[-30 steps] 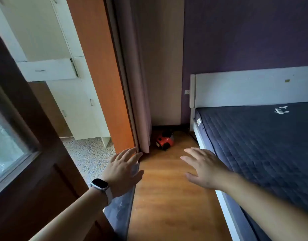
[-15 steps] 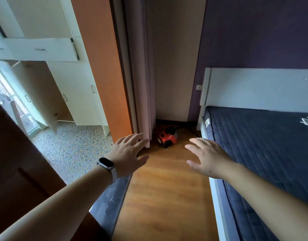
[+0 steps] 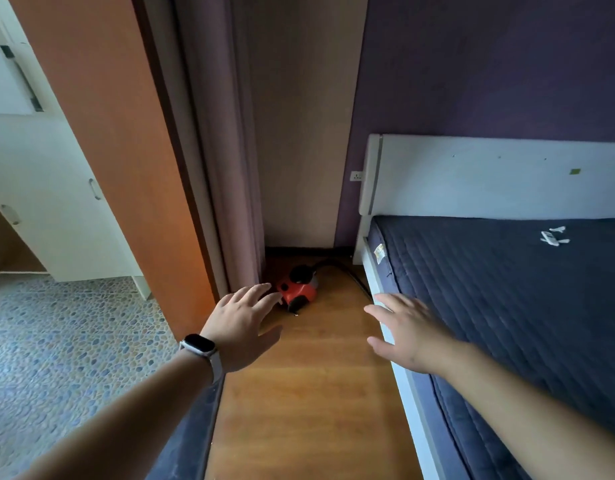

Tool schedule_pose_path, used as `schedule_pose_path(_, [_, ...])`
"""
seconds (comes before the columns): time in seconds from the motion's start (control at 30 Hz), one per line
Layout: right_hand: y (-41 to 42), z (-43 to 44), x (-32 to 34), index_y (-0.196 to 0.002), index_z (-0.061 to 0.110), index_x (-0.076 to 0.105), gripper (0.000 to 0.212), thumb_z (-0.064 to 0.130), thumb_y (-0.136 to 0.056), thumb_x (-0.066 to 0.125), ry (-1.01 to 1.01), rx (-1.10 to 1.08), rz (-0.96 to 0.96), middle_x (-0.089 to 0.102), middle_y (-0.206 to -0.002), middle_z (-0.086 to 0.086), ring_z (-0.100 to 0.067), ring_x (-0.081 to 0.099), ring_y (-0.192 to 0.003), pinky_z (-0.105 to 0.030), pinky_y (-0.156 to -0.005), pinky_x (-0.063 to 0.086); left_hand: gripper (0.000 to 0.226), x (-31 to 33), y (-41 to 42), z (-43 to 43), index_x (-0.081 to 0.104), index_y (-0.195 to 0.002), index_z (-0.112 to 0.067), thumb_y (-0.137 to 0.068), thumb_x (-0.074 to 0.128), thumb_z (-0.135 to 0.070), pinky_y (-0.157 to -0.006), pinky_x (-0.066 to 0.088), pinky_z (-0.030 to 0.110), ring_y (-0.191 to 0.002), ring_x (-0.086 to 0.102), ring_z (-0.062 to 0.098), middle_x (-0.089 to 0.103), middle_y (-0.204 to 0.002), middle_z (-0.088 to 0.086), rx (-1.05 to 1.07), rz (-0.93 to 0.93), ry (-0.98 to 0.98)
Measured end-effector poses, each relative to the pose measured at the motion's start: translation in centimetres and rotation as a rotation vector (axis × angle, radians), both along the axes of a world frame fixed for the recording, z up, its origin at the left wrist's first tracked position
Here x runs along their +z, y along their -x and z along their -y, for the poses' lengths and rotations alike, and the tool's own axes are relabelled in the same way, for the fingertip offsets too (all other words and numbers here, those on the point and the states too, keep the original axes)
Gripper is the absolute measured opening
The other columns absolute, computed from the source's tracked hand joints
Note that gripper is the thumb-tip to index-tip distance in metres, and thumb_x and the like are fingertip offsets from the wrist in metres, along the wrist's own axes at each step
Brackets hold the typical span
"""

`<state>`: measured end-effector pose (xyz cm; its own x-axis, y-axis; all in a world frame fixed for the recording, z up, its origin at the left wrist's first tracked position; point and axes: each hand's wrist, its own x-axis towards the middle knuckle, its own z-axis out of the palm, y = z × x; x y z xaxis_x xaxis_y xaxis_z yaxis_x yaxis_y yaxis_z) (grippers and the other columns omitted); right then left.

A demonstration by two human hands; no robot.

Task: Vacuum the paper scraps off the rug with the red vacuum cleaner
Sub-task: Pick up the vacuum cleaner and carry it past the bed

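Note:
The red vacuum cleaner (image 3: 298, 288) with a black top sits on the wooden floor in the far corner, between the curtain and the bed. A black hose or cable (image 3: 347, 271) runs from it toward the bed frame. My left hand (image 3: 242, 325), with a watch on the wrist, is stretched forward with spread fingers, its fingertips overlapping the vacuum's left edge in the picture; it holds nothing. My right hand (image 3: 408, 332) is stretched forward too, fingers straight, empty, over the bed's edge. A dark blue rug edge (image 3: 191, 434) shows at the bottom left. No paper scraps show on it.
A bed with a dark blue quilted mattress (image 3: 507, 306) and white headboard (image 3: 489, 178) fills the right. Small white things (image 3: 552, 237) lie on the mattress. A pink curtain (image 3: 226, 168) and an orange partition (image 3: 126, 150) stand left. Beyond lie a pebble-patterned floor (image 3: 63, 341) and white cabinets (image 3: 49, 202).
The view has advanced toward the corner, so the vacuum looks larger and closer. The dark door at the left has left the view. Both hands stay stretched forward and empty.

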<state>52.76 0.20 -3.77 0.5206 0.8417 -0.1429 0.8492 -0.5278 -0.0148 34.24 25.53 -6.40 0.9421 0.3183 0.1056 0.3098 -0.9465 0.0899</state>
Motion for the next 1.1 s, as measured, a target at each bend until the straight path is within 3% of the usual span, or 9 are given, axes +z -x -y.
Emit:
schedule_pose_path(0.27, [-5.2,-6.4,-2.4,-0.149,0.027,0.035,0.06,0.054,-0.096,0.044,-0.001,-0.091,-0.061,0.024,-0.159,0.005,-0.017,0.023,-0.145,-0.034,-0.116,0.021,0.073,-1.6,-6.2,-6.8,0.042,-0.144,-0.029,-0.084,0.024,-0.066,-0.109,0.036,0.039,-0.136,0.04,0.02,0.043,-0.15,-0.004,-0.052,0.006,0.054])
schedule_pose_path(0.5, [-12.7,-10.7,-4.7,-0.149,0.029,0.034,0.059,0.053,-0.096,0.044,-0.034,-0.115,-0.115,0.023,-0.159,0.007,-0.016,0.026,-0.144,-0.033,-0.113,0.023,0.065,-3.8,-13.7,-11.1,0.038,-0.146,-0.033,-0.088,0.034,-0.062,-0.112,0.033,0.037,-0.139,0.035,0.018,0.038,-0.152,-0.006,-0.019,-0.057,0.102])
schedule_pose_path(0.77, [-27.0,-15.3,-9.3,-0.147,0.032,0.035,0.059,0.057,-0.094,0.044,-0.004,-0.15,-0.239,0.024,-0.157,0.011,-0.019,0.038,-0.137,-0.037,-0.109,0.035,0.059,-5.4,-24.9,-15.5,0.033,-0.147,-0.038,-0.093,0.043,-0.059,-0.114,0.027,0.035,-0.142,0.03,0.015,0.034,-0.154,-0.01,0.086,-0.142,0.111])
schedule_pose_path(1.1, [-43.3,-20.5,-9.0,-0.146,0.029,0.039,0.058,0.056,-0.094,0.045,-0.009,-0.055,-0.207,0.03,-0.154,0.009,-0.02,0.041,-0.135,-0.038,-0.108,0.037,0.059,-4.4,-40.0,-18.7,0.038,-0.147,-0.033,-0.093,0.043,-0.055,-0.112,0.028,0.034,-0.139,0.034,0.016,0.036,-0.153,-0.006,0.104,-0.167,0.088])
